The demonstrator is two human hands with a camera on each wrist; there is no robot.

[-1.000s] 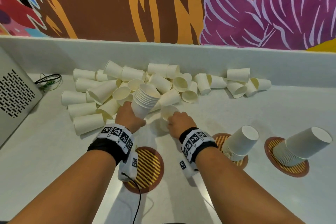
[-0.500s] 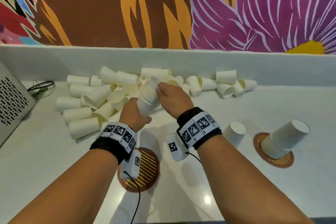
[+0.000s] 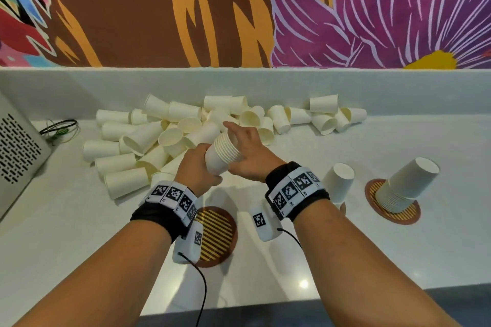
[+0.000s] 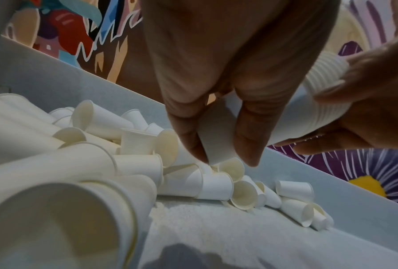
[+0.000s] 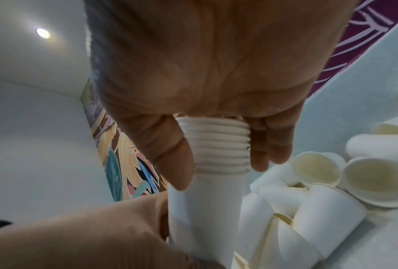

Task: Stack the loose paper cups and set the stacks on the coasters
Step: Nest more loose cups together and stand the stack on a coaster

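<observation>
A stack of white paper cups point(image 3: 223, 152) hangs tilted above the table, rims pointing up and away. My left hand point(image 3: 210, 164) grips its base, fingers wrapped round the bottom cup point(image 4: 216, 142). My right hand point(image 3: 239, 146) caps the rim end, with the thumb and fingers point(image 5: 260, 160) down the sides of the stacked rims point(image 5: 216, 145). Behind lies the pile of loose cups point(image 3: 164, 130). An empty striped coaster point(image 3: 216, 233) sits under my left wrist. Upside-down stacks stand on the middle coaster point(image 3: 338, 183) and the right coaster point(image 3: 393, 207).
A perforated metal box point(image 3: 16, 148) and a coiled cable point(image 3: 59, 127) are at the far left. A raised white ledge point(image 3: 239, 82) with a painted wall behind closes the back. The table's front edge point(image 3: 332, 297) runs near my forearms.
My right hand left the table, carried a cup up to the stack's rim end, and now caps it. The stack in my left hand has tilted more to the right.
</observation>
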